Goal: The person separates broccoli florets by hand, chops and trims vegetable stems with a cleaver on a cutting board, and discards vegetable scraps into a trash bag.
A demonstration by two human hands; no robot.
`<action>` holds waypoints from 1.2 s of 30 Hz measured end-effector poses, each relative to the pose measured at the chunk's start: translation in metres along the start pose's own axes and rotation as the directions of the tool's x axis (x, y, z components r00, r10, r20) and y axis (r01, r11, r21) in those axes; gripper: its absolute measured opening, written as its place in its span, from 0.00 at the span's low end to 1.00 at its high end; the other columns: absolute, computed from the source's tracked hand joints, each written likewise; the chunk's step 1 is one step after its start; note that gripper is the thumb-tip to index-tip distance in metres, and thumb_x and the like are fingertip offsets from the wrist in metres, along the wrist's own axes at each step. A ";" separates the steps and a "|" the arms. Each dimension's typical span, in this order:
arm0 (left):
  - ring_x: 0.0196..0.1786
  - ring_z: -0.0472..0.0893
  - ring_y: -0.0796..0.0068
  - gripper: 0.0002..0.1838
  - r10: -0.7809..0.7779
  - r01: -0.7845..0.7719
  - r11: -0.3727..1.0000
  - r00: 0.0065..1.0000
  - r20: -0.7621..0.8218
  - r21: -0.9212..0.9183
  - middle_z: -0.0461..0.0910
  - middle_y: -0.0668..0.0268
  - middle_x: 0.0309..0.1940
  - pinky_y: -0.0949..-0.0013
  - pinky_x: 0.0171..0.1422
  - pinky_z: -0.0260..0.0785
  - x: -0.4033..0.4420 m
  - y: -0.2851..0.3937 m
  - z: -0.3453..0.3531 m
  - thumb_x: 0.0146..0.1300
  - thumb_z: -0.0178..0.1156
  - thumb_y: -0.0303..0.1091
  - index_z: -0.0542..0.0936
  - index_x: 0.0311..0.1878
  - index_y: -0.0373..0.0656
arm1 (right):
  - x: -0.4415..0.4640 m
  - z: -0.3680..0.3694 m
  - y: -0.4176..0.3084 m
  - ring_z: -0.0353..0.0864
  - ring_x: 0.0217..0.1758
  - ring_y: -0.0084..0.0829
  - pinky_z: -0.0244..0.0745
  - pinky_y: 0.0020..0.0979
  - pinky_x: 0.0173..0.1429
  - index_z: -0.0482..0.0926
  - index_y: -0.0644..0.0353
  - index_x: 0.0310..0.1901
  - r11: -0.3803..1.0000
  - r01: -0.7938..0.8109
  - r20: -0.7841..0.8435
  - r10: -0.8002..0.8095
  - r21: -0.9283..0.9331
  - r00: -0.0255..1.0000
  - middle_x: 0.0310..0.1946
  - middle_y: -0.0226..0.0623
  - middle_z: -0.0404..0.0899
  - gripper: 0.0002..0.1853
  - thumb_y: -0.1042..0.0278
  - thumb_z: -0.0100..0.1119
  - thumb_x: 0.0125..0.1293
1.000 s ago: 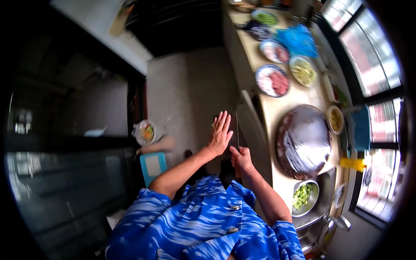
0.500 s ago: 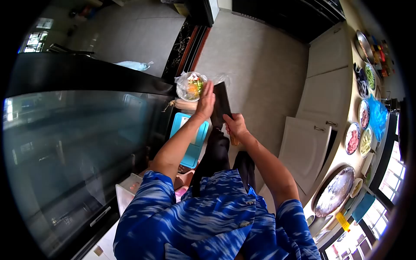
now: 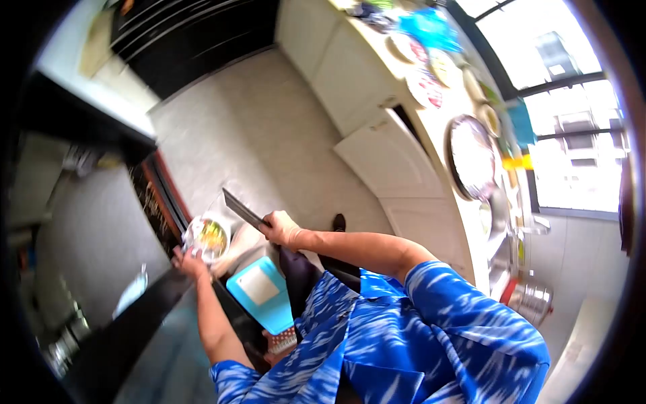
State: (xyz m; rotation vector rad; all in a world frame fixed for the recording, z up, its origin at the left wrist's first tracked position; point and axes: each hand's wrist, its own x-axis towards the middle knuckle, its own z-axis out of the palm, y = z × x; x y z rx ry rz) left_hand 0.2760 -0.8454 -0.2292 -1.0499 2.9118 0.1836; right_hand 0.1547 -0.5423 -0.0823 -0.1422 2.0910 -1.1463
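Observation:
In the lower middle, my right hand (image 3: 281, 229) grips the handle of a dark-bladed cleaver (image 3: 242, 207), its blade angled up to the left. To its left is a round bin lined with a clear plastic bag (image 3: 224, 219). Orange and green food scraps (image 3: 212, 239) lie inside it. My left hand (image 3: 192, 262) is at the near left rim of the bin, its fingertips at the bag's edge. Those fingers are blurred, so whether they pinch the bag is unclear. A light blue lidded box (image 3: 259, 293) stands between my forearms.
A white cabinet door (image 3: 387, 158) stands ajar on the right. Above it, the counter holds a large round pan (image 3: 472, 158), plates of food (image 3: 424, 87) and a blue bag (image 3: 431, 30). A dark appliance front (image 3: 195, 40) is at the far end of the floor (image 3: 262, 128).
My view has swung, shifting the counter and windows. My left hand has left the cleaver blade and moved to the bin's rim. The right hand keeps the cleaver, now tilted further left.

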 end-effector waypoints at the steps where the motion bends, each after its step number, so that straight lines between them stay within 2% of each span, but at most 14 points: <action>1: 0.61 0.71 0.54 0.20 -0.031 0.031 0.999 0.999 -0.029 -0.023 0.70 0.57 0.63 0.59 0.59 0.67 0.002 0.009 0.009 0.49 0.68 0.33 0.83 0.50 0.56 | -0.010 -0.014 0.009 0.81 0.32 0.50 0.76 0.40 0.40 0.80 0.68 0.33 0.992 0.075 -0.110 -0.086 -0.100 0.990 0.25 0.56 0.78 0.12 0.65 0.54 0.57; 4: 0.60 0.73 0.54 0.27 0.144 -0.100 0.948 0.982 0.126 -0.303 0.72 0.55 0.60 0.56 0.59 0.67 0.029 0.006 0.033 0.53 0.66 0.35 0.76 0.60 0.60 | -0.053 -0.067 0.027 0.82 0.33 0.50 0.76 0.40 0.41 0.79 0.70 0.43 0.969 0.193 -0.389 -0.240 -0.158 0.889 0.29 0.58 0.78 0.16 0.68 0.55 0.56; 5: 0.54 0.77 0.52 0.24 0.005 0.086 0.953 0.954 0.301 -0.290 0.79 0.54 0.51 0.56 0.57 0.68 0.026 0.024 0.015 0.55 0.64 0.31 0.77 0.58 0.57 | -0.073 -0.089 0.032 0.82 0.38 0.51 0.76 0.40 0.44 0.76 0.70 0.50 0.985 0.138 -0.405 -0.168 -0.102 0.899 0.36 0.60 0.78 0.21 0.70 0.55 0.55; 6: 0.45 0.82 0.52 0.19 0.161 -0.100 0.902 0.981 0.112 -0.421 0.83 0.53 0.40 0.59 0.51 0.72 0.034 0.014 0.040 0.55 0.63 0.28 0.81 0.52 0.48 | -0.086 -0.101 0.054 0.81 0.42 0.51 0.75 0.40 0.47 0.76 0.70 0.51 0.947 0.249 -0.571 -0.321 -0.203 0.755 0.40 0.59 0.78 0.21 0.70 0.55 0.55; 8: 0.40 0.83 0.55 0.14 0.068 -0.012 0.850 0.994 0.088 -0.526 0.83 0.52 0.37 0.61 0.46 0.74 0.030 0.048 0.025 0.53 0.62 0.25 0.84 0.45 0.41 | -0.127 -0.145 0.070 0.79 0.40 0.53 0.75 0.42 0.45 0.73 0.68 0.55 0.919 0.160 -0.671 -0.374 -0.360 0.641 0.36 0.55 0.78 0.24 0.73 0.54 0.53; 10: 0.35 0.84 0.57 0.12 0.182 -0.174 0.837 0.983 -0.035 -0.519 0.83 0.50 0.34 0.62 0.43 0.74 0.022 0.083 0.016 0.52 0.62 0.24 0.84 0.42 0.37 | -0.169 -0.182 0.085 0.76 0.34 0.51 0.73 0.44 0.40 0.71 0.61 0.58 0.927 0.074 -0.780 -0.350 -0.367 0.519 0.30 0.50 0.74 0.26 0.75 0.54 0.54; 12: 0.32 0.83 0.70 0.15 0.210 -0.151 0.877 0.974 0.083 -0.457 0.84 0.55 0.31 0.70 0.40 0.75 0.007 0.137 -0.004 0.48 0.61 0.17 0.84 0.42 0.35 | -0.200 -0.219 0.124 0.76 0.35 0.50 0.72 0.43 0.40 0.72 0.59 0.57 0.916 -0.056 -0.859 -0.351 -0.398 0.372 0.32 0.48 0.74 0.24 0.75 0.55 0.55; 15: 0.28 0.81 0.65 0.10 0.329 -0.226 0.749 0.943 0.054 -0.623 0.84 0.54 0.29 0.66 0.37 0.74 -0.032 0.212 -0.017 0.53 0.61 0.20 0.85 0.39 0.35 | -0.236 -0.278 0.185 0.75 0.38 0.48 0.72 0.43 0.42 0.73 0.60 0.54 0.864 -0.309 -0.912 -0.332 -0.397 0.240 0.33 0.47 0.74 0.21 0.75 0.54 0.56; 18: 0.28 0.81 0.70 0.07 0.501 -0.454 0.685 0.861 -0.085 -0.570 0.84 0.58 0.27 0.69 0.35 0.74 -0.101 0.323 -0.049 0.56 0.61 0.21 0.84 0.37 0.36 | -0.271 -0.332 0.245 0.75 0.43 0.43 0.72 0.40 0.49 0.71 0.61 0.56 0.821 -0.465 -0.936 -0.220 -0.330 0.275 0.36 0.45 0.75 0.24 0.76 0.54 0.53; 20: 0.28 0.80 0.74 0.04 0.576 -0.421 0.434 0.809 -0.114 -0.797 0.83 0.61 0.25 0.70 0.35 0.73 -0.141 0.386 -0.057 0.58 0.62 0.25 0.83 0.35 0.35 | -0.280 -0.360 0.282 0.75 0.44 0.42 0.71 0.39 0.50 0.71 0.62 0.56 0.789 -0.520 -0.939 -0.211 -0.327 0.270 0.36 0.44 0.75 0.25 0.76 0.54 0.53; 22: 0.27 0.79 0.76 0.05 0.672 -0.453 0.365 0.733 -0.107 -0.813 0.81 0.63 0.23 0.71 0.34 0.72 -0.178 0.454 -0.077 0.60 0.61 0.27 0.82 0.33 0.36 | -0.277 -0.386 0.305 0.75 0.45 0.41 0.71 0.37 0.52 0.72 0.65 0.55 0.724 -0.577 -0.916 -0.205 -0.378 0.344 0.36 0.43 0.76 0.24 0.75 0.54 0.53; 26: 0.26 0.79 0.72 0.10 0.810 -0.533 0.204 0.563 -0.164 -0.821 0.81 0.62 0.23 0.69 0.35 0.71 -0.276 0.564 -0.107 0.65 0.56 0.30 0.79 0.29 0.36 | -0.289 -0.413 0.336 0.77 0.41 0.38 0.71 0.36 0.44 0.77 0.60 0.36 0.670 -0.571 -0.878 -0.315 -0.475 0.360 0.30 0.39 0.79 0.07 0.70 0.51 0.57; 32: 0.36 0.77 0.60 0.15 0.947 -0.762 -0.162 0.059 -0.317 -0.627 0.81 0.60 0.30 0.61 0.44 0.68 -0.363 0.643 -0.150 0.70 0.46 0.33 0.79 0.30 0.38 | -0.278 -0.431 0.348 0.73 0.45 0.38 0.65 0.38 0.48 0.80 0.56 0.34 0.735 -0.556 -0.918 -0.256 -0.388 0.303 0.34 0.40 0.77 0.08 0.67 0.51 0.59; 36: 0.43 0.78 0.57 0.16 0.910 -0.660 -0.377 -0.135 -0.391 -0.650 0.79 0.54 0.37 0.64 0.52 0.68 -0.412 0.690 -0.152 0.71 0.43 0.35 0.79 0.39 0.36 | -0.299 -0.439 0.359 0.72 0.47 0.38 0.63 0.39 0.50 0.81 0.56 0.34 0.748 -0.551 -0.926 -0.255 -0.371 0.278 0.36 0.41 0.77 0.08 0.66 0.51 0.58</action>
